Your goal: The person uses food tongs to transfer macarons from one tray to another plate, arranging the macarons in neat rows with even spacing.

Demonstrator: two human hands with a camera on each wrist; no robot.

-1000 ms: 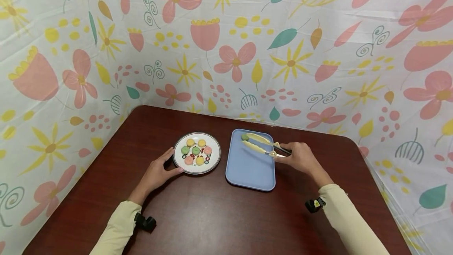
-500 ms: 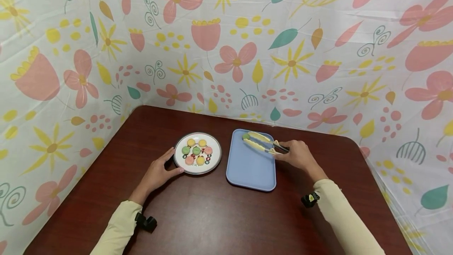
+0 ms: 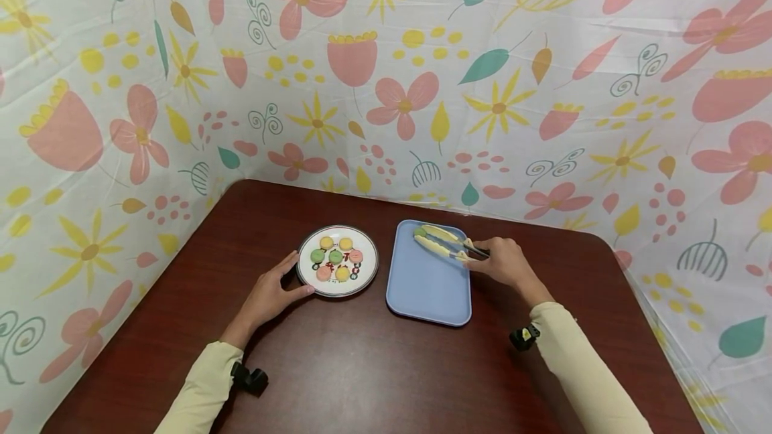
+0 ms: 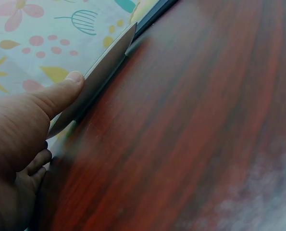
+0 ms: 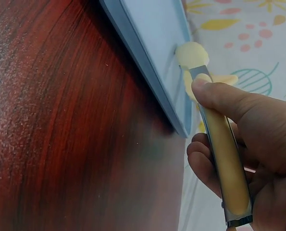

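My left hand [image 3: 269,295] grips the left rim of a round white plate [image 3: 366,280]. Its thumb lies on the rim, as the left wrist view also shows. On the plate sit several macarons: yellow, green [image 3: 335,256] and pink [image 3: 356,256]. My right hand [image 3: 505,263] holds a pair of tongs [image 3: 443,248] with cream-coloured heads and metal arms. Their tips are at a green macaron [image 3: 420,232] in the far left corner of a blue tray [image 3: 428,297]. Whether they pinch it or lie beside it, I cannot tell.
Plate and tray stand side by side on a dark red-brown wooden table [image 3: 362,367], a narrow strip apart. A floral-patterned white cloth [image 3: 386,86] hangs behind the table and along its sides. Each wrist carries a small black camera [image 3: 250,378].
My right hand and forearm have shifted slightly left, the tongs staying over the far left of the tray. The left hand stays on the plate's rim.
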